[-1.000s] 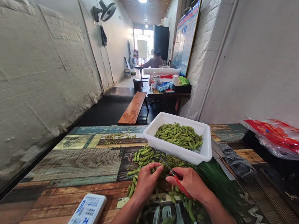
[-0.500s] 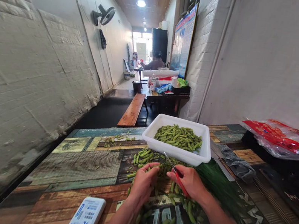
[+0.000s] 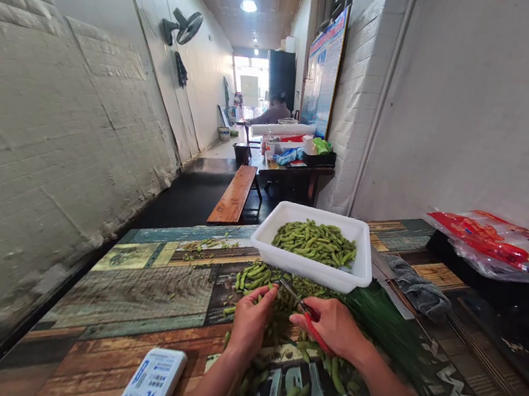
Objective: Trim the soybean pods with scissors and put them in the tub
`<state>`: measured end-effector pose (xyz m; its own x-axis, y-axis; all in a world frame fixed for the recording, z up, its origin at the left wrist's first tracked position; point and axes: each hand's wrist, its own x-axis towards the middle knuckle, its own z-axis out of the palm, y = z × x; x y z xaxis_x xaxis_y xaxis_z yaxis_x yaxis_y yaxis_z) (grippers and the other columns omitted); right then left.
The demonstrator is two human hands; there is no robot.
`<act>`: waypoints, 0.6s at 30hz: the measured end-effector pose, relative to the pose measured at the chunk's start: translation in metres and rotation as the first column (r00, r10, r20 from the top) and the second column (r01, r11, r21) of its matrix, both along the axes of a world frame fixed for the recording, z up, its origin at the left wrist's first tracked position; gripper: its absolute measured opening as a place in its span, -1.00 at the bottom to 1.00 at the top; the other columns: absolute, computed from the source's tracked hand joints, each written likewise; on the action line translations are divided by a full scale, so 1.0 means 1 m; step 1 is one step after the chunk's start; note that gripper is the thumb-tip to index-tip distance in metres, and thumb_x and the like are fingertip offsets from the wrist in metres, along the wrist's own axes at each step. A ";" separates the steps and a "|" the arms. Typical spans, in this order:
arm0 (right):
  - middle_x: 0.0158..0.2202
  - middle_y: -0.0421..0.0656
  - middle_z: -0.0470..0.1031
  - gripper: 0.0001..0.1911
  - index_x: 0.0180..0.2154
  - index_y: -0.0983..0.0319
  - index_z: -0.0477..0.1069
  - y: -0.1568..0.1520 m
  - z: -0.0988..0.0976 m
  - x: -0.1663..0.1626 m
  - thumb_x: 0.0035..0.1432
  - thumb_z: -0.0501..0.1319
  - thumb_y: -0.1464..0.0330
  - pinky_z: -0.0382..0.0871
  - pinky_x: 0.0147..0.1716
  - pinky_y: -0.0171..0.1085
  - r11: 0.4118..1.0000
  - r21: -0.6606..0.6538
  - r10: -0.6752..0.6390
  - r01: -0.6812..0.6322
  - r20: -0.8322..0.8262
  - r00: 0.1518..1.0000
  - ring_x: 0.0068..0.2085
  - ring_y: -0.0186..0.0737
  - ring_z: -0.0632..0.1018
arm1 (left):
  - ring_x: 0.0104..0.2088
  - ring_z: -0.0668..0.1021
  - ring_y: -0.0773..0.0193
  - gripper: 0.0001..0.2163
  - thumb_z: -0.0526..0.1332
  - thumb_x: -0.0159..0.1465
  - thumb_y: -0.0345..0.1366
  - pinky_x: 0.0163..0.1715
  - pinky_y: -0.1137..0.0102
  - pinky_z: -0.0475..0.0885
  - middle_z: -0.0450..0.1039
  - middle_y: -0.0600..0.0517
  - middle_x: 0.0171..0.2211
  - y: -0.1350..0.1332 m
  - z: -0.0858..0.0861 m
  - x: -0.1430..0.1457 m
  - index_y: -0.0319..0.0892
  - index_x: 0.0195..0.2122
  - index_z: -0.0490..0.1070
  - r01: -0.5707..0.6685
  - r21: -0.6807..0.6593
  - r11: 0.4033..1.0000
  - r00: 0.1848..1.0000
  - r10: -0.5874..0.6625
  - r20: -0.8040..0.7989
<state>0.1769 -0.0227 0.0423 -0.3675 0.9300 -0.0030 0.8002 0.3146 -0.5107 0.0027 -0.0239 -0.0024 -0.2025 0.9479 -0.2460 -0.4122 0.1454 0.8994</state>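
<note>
My right hand (image 3: 331, 326) is closed round red-handled scissors (image 3: 302, 309), whose blades point up and left towards my left hand. My left hand (image 3: 250, 321) pinches a green bean pod (image 3: 271, 289) at its fingertips, right by the blade tips. Both hands hover over a loose heap of bean pods (image 3: 256, 276) on the patterned wooden table (image 3: 143, 286). Just beyond the heap stands a white plastic tray (image 3: 363, 268) holding more pods.
A white and blue box (image 3: 150, 385) lies at the near table edge, left of my arm. A grey cloth (image 3: 418, 291) and a red and clear plastic bag (image 3: 495, 243) sit to the right. A bench (image 3: 234, 194), another table and a seated person lie further down the room.
The scissor blades have dropped from pointing up at the tray to pointing left at the pod. My left hand has shifted slightly up and left.
</note>
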 end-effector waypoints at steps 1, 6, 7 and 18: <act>-0.59 -0.24 0.36 -0.55 -0.54 0.22 0.33 0.000 0.001 0.000 0.13 0.15 -0.01 -0.06 -0.52 -0.36 1.000 0.006 -0.003 0.003 0.008 1.000 -0.53 -0.35 0.28 | -0.66 0.22 0.49 -0.40 0.45 -0.17 0.05 -0.65 0.52 0.03 0.31 0.14 -0.62 -0.001 -0.002 0.000 -0.34 -0.23 0.47 0.019 0.015 1.000 0.997 -0.017 -0.075; -0.58 -0.23 0.39 -0.51 -0.52 0.21 0.38 0.000 0.000 0.000 0.13 0.12 -0.06 -0.05 -0.53 -0.35 1.000 0.017 0.022 -0.022 0.028 0.999 -0.54 -0.34 0.31 | -0.43 0.47 0.22 -0.50 0.35 -0.03 0.07 -0.46 0.43 0.29 0.49 -0.03 -0.48 -0.005 -0.003 0.002 -0.30 -0.27 0.55 0.110 0.080 0.991 0.928 -0.074 -0.365; -0.58 -0.23 0.39 -0.50 -0.52 0.21 0.38 0.000 -0.001 0.001 0.13 0.11 -0.07 -0.06 -0.53 -0.35 0.999 0.020 0.025 -0.025 0.024 0.999 -0.54 -0.34 0.31 | -0.40 0.48 0.19 -0.52 0.34 -0.02 0.06 -0.43 0.41 0.31 0.50 -0.04 -0.45 -0.005 -0.003 0.002 -0.29 -0.28 0.56 0.132 0.084 0.988 0.914 -0.088 -0.397; -0.60 -0.21 0.39 -0.49 -0.57 0.24 0.37 0.011 -0.014 0.008 0.18 0.09 -0.02 -0.05 -0.53 -0.35 0.998 0.062 0.017 -0.018 0.018 1.000 -0.53 -0.33 0.33 | -0.61 0.29 0.43 -0.62 0.29 0.04 -0.01 -0.62 0.51 0.11 0.45 -0.01 -0.48 -0.006 0.003 0.002 -0.29 -0.36 0.51 0.224 0.070 0.972 0.918 -0.187 -0.349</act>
